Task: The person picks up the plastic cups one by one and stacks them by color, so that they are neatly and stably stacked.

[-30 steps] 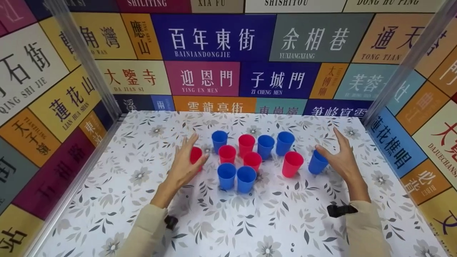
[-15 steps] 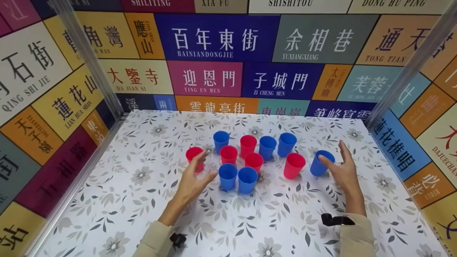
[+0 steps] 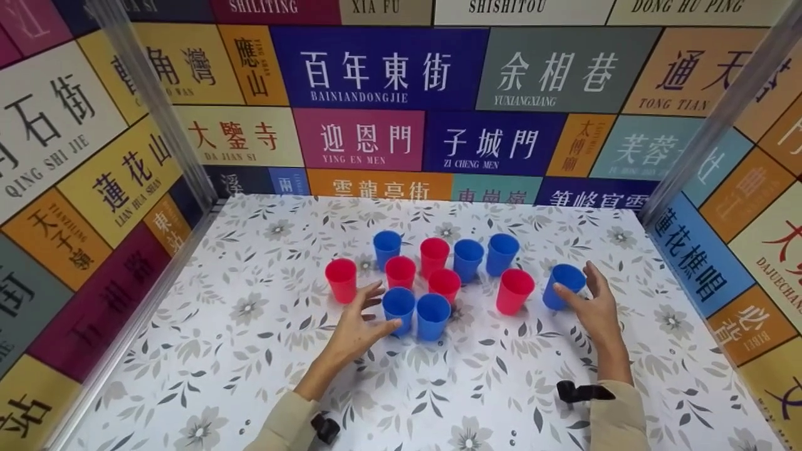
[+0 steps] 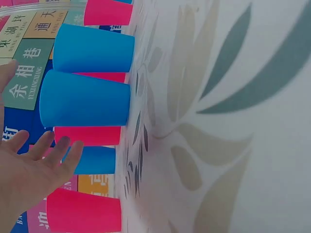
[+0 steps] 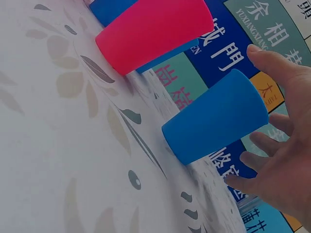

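In the head view my left hand (image 3: 358,330) is held with thumb and fingers apart at the left side of a front blue cup (image 3: 398,307). Its fingers are loosely bent and grip nothing in the left wrist view, beside that blue cup (image 4: 85,99). A second blue cup (image 3: 433,318) stands right next to it. My right hand (image 3: 595,308) spreads thumb and fingers around the rightmost blue cup (image 3: 567,285). In the right wrist view, the fingers (image 5: 262,160) are apart and not closed on this blue cup (image 5: 216,119). Both cups by the hands stand upright.
A red cup (image 3: 341,282) stands alone at the left, another red cup (image 3: 515,292) between the middle group and the right hand. Several red and blue cups cluster behind the front pair. Lettered panels (image 3: 382,69) wall the flowered tabletop (image 3: 250,351) at back and sides.
My left hand has moved from the leftmost red cup rightward and nearer to me, to the front blue cup. My right hand has drawn slightly back toward me, beside the rightmost blue cup.
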Available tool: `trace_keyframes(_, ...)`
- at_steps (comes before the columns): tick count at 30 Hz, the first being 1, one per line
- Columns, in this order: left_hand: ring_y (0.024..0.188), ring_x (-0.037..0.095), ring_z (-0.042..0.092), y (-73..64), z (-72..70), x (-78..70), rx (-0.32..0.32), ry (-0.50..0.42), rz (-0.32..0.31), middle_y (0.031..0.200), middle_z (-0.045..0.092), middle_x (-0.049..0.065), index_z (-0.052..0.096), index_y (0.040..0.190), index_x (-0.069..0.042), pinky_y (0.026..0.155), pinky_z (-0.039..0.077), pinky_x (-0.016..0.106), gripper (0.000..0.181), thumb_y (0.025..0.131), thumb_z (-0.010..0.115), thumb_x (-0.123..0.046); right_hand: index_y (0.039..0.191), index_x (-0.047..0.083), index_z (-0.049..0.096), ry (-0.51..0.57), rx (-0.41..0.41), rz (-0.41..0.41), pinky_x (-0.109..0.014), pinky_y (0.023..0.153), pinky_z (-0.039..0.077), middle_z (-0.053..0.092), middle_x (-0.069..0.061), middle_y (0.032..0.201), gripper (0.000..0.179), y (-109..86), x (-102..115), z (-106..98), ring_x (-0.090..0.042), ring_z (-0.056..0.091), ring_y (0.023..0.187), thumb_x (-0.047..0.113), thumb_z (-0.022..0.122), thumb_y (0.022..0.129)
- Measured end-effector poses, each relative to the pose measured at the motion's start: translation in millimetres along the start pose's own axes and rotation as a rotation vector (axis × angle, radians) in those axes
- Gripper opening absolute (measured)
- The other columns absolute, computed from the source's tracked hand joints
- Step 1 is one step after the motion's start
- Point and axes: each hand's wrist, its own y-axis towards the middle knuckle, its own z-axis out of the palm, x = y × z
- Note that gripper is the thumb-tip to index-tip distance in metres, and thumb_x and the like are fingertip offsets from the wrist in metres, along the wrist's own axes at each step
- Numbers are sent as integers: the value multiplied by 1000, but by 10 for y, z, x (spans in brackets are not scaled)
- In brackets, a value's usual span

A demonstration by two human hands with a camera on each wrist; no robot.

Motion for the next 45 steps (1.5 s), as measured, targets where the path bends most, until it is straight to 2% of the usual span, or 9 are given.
trace_keyframes(4,136,37,50,20,22,31,15,-1,-54,149,51,15,38,152,-11,108,46,55,83,84,81,-29,162,17,15,-15,3,14,-48,127,16,17,-10,169,99,45,-39,34,-29,13,157,37,77,88)
trace_keyframes(7,137,36,49,33,40,31,19,13,-72,149,51,15,38,152,-12,109,46,55,83,83,82,-28,161,15,19,-35,-11,22,-51,127,16,21,-16,167,98,71,-47,64,-33,16,156,40,77,87)
trace_keyframes(15,135,39,49,30,78,-10,10,42,-49,148,51,19,36,152,-8,108,46,55,86,83,83,-24,159,12,25,-85,-35,35,-53,125,19,27,-22,163,93,81,-18,120,-38,23,154,40,77,87)
trace_keyframes(21,136,39,48,55,105,-6,10,52,-80,149,51,17,37,152,-9,109,45,54,84,83,83,-22,158,12,26,-85,-19,35,-52,124,25,34,-21,160,92,64,-18,130,-38,30,150,40,77,87)
trace_keyframes(30,135,39,49,119,130,7,40,25,-86,145,53,17,39,151,-10,110,46,52,79,85,80,-24,159,15,26,-77,6,39,-51,122,29,33,-20,162,94,60,6,133,-38,33,149,43,78,86)
trace_keyframes(37,130,38,54,140,139,30,8,36,-61,139,57,20,44,147,-4,105,51,49,72,86,80,-21,159,16,24,-83,30,54,-52,123,27,30,-19,163,98,56,16,152,-39,31,150,47,78,84)
trace_keyframes(41,128,36,55,151,102,-18,-14,50,-59,135,60,18,47,143,-5,105,49,51,69,85,80,-23,159,17,25,-89,32,55,-53,122,27,29,-19,164,97,57,8,161,-39,31,150,48,78,84)
trace_keyframes(45,128,34,55,178,46,-126,-10,59,-54,136,60,17,47,143,-7,107,48,52,69,86,80,-25,160,18,23,-109,26,54,-54,121,29,29,-20,164,96,57,-5,174,-40,31,150,49,76,86)
